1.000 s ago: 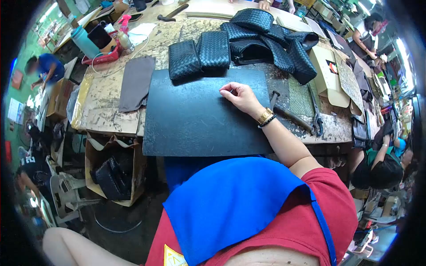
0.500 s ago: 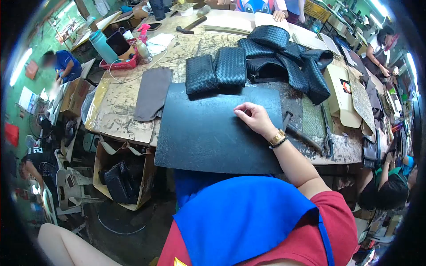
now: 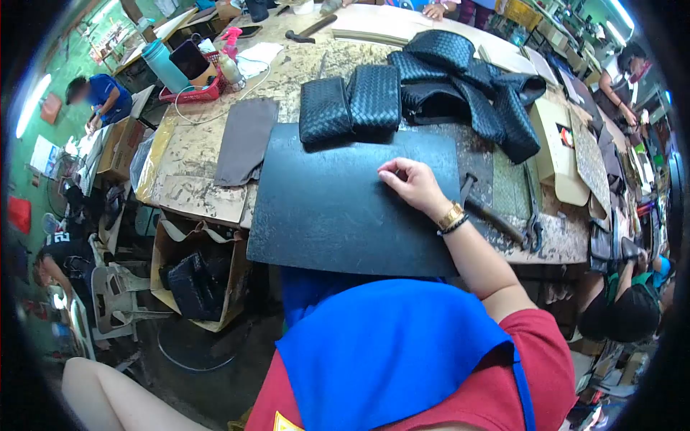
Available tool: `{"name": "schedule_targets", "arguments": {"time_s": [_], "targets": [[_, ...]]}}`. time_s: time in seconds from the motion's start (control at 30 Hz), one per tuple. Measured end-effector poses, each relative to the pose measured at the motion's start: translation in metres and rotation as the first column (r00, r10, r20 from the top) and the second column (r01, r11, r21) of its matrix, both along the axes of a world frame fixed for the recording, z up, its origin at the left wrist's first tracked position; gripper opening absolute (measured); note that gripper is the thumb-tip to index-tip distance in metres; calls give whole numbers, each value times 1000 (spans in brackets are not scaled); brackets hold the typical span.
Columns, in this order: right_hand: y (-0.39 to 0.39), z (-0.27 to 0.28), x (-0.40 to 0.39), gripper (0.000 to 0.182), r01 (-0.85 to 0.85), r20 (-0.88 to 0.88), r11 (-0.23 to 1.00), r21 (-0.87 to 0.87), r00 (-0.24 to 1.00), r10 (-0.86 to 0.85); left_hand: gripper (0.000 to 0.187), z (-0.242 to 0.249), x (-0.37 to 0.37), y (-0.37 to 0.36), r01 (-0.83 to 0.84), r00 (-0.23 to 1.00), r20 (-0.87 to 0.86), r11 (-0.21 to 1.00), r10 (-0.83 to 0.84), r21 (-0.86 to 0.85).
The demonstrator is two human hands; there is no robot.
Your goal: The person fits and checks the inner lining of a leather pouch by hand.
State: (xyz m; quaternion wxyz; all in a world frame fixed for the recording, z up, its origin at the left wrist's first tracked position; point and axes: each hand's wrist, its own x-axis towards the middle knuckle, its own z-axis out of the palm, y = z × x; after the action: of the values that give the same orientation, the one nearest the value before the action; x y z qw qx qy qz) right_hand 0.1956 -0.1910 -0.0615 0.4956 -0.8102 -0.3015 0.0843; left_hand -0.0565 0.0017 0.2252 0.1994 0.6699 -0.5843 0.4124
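My right hand (image 3: 411, 185), with a gold watch at the wrist, rests on a large black board (image 3: 323, 223) at the table's near edge. Its fingers are loosely curled toward the thumb, and nothing shows in them. Just beyond the hand, two black woven pouches (image 3: 373, 98) lie side by side at the board's far edge. More black woven pieces (image 3: 440, 52) are heaped behind and to the right. A hammer (image 3: 494, 219) lies right of the hand, beside dark scissors (image 3: 532, 223). My left hand is out of view.
A dark cloth piece (image 3: 246, 142) lies left of the board. Farther back are a red basket (image 3: 192, 95), a teal bottle (image 3: 164, 65) and another hammer (image 3: 313, 29). A cardboard box (image 3: 233, 287) stands below the table at left. Other people work around the room.
The view has shifted slightly, so the table things sit a little differently in it. My right hand stays in nearly the same place on the board, fingers still curled.
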Motion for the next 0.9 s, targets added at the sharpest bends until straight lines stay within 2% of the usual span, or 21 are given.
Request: {"name": "schedule_targets", "arguments": {"time_s": [0.17, 0.37, 0.4, 0.43, 0.57, 0.63, 0.67, 0.73, 0.77, 0.8, 0.87, 0.9], "targets": [[0, 2, 9, 20, -55, -82, 998, 30, 995, 57, 55, 4, -4, 0, -10, 1000, -4, 1000, 10, -4], [2, 7, 27, 19, -82, 1, 995, 56, 997, 83, 55, 0, -4, -2, -12, 1000, 9, 1000, 12, 2], [4, 11, 30, 19, -76, 8, 997, 6, 997, 76, 55, 0, -3, -1, -10, 1000, 0, 1000, 10, 6], [5, 16, 30, 18, -82, -4, 995, 63, 997, 83, 55, 3, -3, -2, -6, 1000, -6, 1000, 6, 4], [10, 36, 32, 17, -68, -6, 996, 65, 998, 69, 55, 7, -2, -2, -28, 999, -16, 1000, 28, 9], [11, 56, 26, 15, -62, -18, 989, 134, 998, 65, 56, 8, -2, -2, -34, 999, -18, 999, 34, 17], [9, 67, 24, 13, -73, 44, 978, 194, 997, 65, 56, 6, -2, -4, -32, 999, -18, 999, 32, 15], [0, 106, 15, 12, -138, 329, 945, 296, 944, 35, 56, 5, 1, -3, -37, 999, -16, 999, 37, 9], [-11, 134, 10, 10, -188, 466, 930, 315, 884, 21, 56, 4, 1, -2, -39, 999, -17, 999, 39, 5], [-22, 163, -1, 11, -164, 563, 918, 360, 823, -73, 56, 4, 1, -2, -40, 999, -16, 999, 40, 4], [-62, 195, -9, 16, -197, 751, 858, 475, 599, -278, 56, 4, 3, -3, -44, 999, -13, 999, 44, 2], [-83, 215, -22, 16, -268, 816, 835, 480, 485, -313, 56, 3, 3, -2, -39, 999, -15, 999, 39, -1]]}}
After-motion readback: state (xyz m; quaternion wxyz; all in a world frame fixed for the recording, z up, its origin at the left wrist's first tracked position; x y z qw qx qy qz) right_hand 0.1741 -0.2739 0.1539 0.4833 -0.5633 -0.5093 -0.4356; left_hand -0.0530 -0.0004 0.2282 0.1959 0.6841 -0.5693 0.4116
